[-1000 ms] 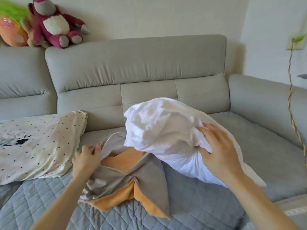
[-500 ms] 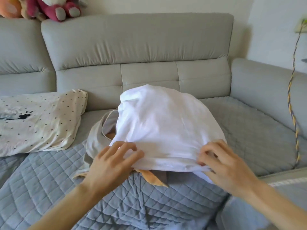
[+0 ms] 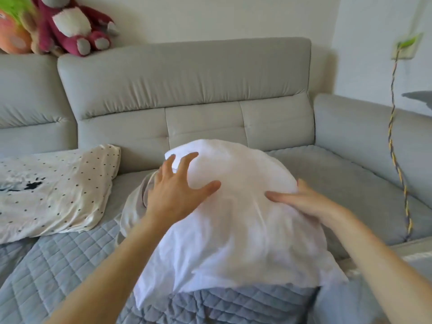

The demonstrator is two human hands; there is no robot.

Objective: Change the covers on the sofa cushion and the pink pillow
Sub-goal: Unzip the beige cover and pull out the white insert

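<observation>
On the sofa seat (image 3: 350, 183), centre, the white cushion insert (image 3: 236, 220) lies bare, now dropped over the grey cover (image 3: 134, 202) it sat beside a second ago (orange lining no longer visible). Left hand (image 3: 174, 191) has let go of that cover and lies spread, fingers splayed, on the insert's top; right hand (image 3: 301, 202) presses flat against its right side, pinching nothing. Likely reading: old cover off, fresh one not yet on. Dotted pillowcase (image 3: 53, 190) lies to the left, untouched.
</observation>
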